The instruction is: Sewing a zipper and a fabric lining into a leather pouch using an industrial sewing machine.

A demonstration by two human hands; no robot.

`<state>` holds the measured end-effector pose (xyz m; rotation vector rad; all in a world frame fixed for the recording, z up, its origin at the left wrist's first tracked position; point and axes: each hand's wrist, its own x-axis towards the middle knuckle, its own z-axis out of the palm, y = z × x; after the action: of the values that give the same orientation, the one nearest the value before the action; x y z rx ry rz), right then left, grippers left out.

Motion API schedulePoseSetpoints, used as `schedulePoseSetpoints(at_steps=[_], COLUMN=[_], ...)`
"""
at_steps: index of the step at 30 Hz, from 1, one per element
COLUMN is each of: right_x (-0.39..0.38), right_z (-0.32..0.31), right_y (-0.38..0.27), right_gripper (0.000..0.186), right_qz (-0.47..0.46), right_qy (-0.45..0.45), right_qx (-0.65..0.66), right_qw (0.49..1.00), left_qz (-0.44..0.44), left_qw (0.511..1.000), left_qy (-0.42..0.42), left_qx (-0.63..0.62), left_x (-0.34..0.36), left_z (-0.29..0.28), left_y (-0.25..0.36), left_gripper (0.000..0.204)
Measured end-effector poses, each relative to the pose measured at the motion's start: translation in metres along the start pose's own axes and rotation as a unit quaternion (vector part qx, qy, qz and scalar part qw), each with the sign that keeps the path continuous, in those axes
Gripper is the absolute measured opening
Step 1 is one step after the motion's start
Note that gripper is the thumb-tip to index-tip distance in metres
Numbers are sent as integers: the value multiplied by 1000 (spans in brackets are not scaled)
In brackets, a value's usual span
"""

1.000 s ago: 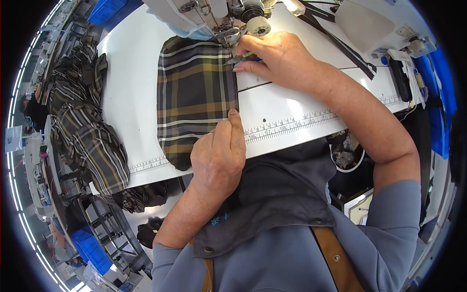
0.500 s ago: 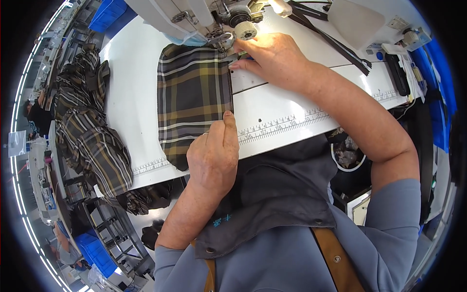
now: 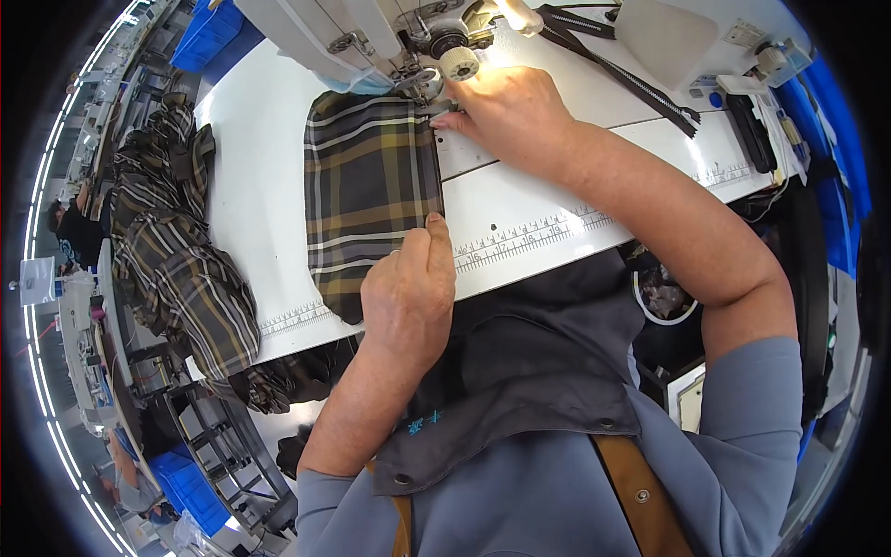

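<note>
A dark plaid fabric piece (image 3: 367,186) with yellow, brown and white stripes lies flat on the white sewing table. Its far right edge runs under the presser foot area of a sewing machine (image 3: 427,46). My left hand (image 3: 408,288) is closed on its near right corner, the index finger stretched along the right edge and the other fingers curled; the thumb is hidden. Beside the needle area, my right hand (image 3: 510,111) is open, thumb and index finger apart next to the fabric's edge and a small metal part. Its other fingertips are hidden.
A heap of matching plaid fabric (image 3: 186,251) hangs over the table's left edge. Black zippers (image 3: 640,84) with metal teeth lie at the back right. A printed ruler scale (image 3: 529,239) crosses the table's front. Blue bins (image 3: 206,35) stand further off.
The whole view has shifted slightly. My right thumb is a little closer to the fabric's edge; my left hand keeps its place on the fabric.
</note>
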<state>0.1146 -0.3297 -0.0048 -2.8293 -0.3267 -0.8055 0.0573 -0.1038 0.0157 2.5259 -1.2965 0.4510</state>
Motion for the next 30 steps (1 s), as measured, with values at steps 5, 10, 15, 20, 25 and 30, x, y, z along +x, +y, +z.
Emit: schedulePoseSetpoints(at_steps=[5, 10, 15, 20, 25, 30], right_x=[1, 0, 1, -1, -1, -21], right_z=[-1, -1, -3, 2, -8, -25], right_y=[5, 1, -1, 2, 9, 23], right_gripper=[41, 43, 45, 46, 38, 44], right_qz=[-11, 51, 60, 78, 1, 96], right_qy=[1, -54, -39, -50, -39, -63], right_qx=[26, 0, -1, -15, -78, -22], right_qw=[1000, 997, 997, 996, 996, 993], left_qz=[-15, -5, 20, -12, -17, 7], left_qw=[1000, 1000, 999, 1000, 1000, 999], left_qy=[10, 17, -30, -8, -1, -9], left_qx=[0, -2, 38, 12, 26, 47], left_x=[0, 0, -3, -5, -7, -10], left_z=[-3, -4, -5, -3, 0, 3], left_y=[-4, -4, -5, -5, -7, -7], left_gripper=[28, 28, 43, 28, 29, 30])
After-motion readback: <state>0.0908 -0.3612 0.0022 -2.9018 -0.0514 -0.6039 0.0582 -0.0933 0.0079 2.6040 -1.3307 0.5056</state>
